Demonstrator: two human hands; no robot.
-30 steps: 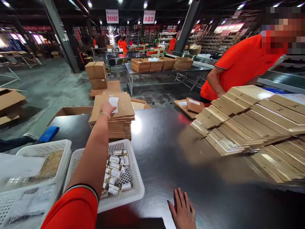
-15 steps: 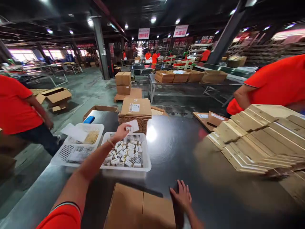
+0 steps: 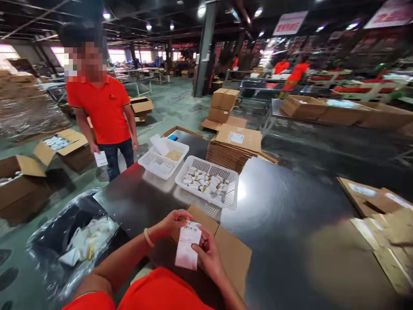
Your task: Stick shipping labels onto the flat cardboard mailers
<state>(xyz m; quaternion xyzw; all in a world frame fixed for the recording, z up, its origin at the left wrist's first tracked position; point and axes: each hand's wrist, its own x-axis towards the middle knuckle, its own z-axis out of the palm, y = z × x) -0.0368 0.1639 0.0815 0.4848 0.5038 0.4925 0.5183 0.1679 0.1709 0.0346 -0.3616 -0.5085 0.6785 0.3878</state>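
A white paper slip (image 3: 187, 249) with a printed barcode is held up in front of my body, above a brown cardboard box (image 3: 237, 254). My left hand (image 3: 176, 221) pinches its top edge, where a small item is too unclear to name. My right hand (image 3: 208, 252) grips the slip's right side between thumb and fingers. Beyond the box stands a white perforated basket (image 3: 231, 196) with many small white-wrapped pieces (image 3: 201, 181) inside. Left of it, a divided white tray (image 3: 151, 165) contains white paper (image 3: 159, 145) and flat, yellowish items (image 3: 174, 155).
A stack of flattened cartons (image 3: 230, 150) rises behind the basket. More cardboard (image 3: 383, 232) lies at the right. A co-worker (image 3: 103, 112) stands left of the metal table (image 3: 280, 206), paper in hand. A plastic-lined bin (image 3: 71, 219) sits below the table's left edge.
My left hand has come back from above the basket with the white paper, and my right hand has left the table to grip it too. The view has swung left.
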